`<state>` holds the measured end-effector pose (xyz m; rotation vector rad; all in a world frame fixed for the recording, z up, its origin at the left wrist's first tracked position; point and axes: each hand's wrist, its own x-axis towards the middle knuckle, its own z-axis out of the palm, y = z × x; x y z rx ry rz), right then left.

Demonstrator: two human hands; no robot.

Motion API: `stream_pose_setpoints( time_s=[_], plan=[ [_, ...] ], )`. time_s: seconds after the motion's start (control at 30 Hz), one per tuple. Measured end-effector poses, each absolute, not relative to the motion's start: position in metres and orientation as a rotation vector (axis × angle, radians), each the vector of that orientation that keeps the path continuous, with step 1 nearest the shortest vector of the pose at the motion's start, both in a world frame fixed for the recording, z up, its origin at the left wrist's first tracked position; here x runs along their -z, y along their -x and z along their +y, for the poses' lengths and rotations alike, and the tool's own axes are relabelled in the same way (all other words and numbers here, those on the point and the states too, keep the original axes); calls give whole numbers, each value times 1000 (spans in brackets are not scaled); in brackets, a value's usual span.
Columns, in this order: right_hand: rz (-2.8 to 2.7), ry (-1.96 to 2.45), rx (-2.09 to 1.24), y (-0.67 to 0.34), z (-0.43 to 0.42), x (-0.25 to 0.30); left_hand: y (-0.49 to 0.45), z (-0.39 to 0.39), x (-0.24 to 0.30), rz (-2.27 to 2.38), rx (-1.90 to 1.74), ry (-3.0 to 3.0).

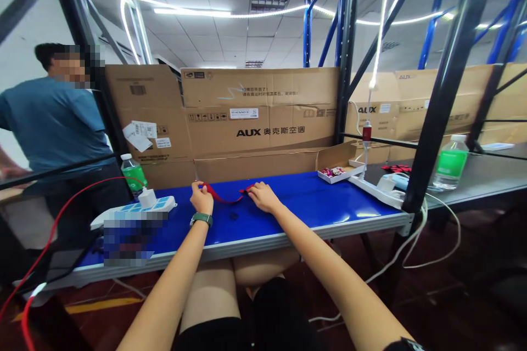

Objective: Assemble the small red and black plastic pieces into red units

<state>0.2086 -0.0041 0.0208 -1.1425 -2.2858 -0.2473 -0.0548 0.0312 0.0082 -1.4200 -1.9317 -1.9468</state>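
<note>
**Racking bay with cardboard all round, red strap pinched between two hands on a blue worktop**

So the backdrop here is steel racking with LED strip lighting running along it, plus big flattened AUX cardboard cartons stacked behind the blue worktop.

Main thing: a red fabric strap lies stretched across the worktop, sagging a bit in the middle between my two hands. The left hand, with a watch on the wrist, has its fingers closed on one end. The right hand has its fingers pinched on the other end, so both are gripping it.

Left of the left hand there's a white power strip with blue switches and a white plug in it, and a red cable trails off the edge. A green-label water bottle stands behind that.

Off to the right sit a small tray of bits and another power strip. Another bottle is on the dark bench past the upright. A co-worker in a teal T-shirt stands far left, turned away.
</note>
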Motion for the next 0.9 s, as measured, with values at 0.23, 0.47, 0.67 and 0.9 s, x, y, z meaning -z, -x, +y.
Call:
stream_pose_setpoints(
  time_s=[0.23,0.47,0.67,0.9],
  plan=[
    [-2404,1295,369,-209,-5,-11,48,22,-15,-1832,2107,1471],
    [-2439,1263,384,-208,-2,-11,44,28,-19,-1548,2993,1565],
    [-2412,1205,315,-209,-2,-16,42,39,-13,-1714,2852,1865],
    [-2315,1055,144,-208,12,-9,33,30,5,-2027,926,2214]
  ],
)
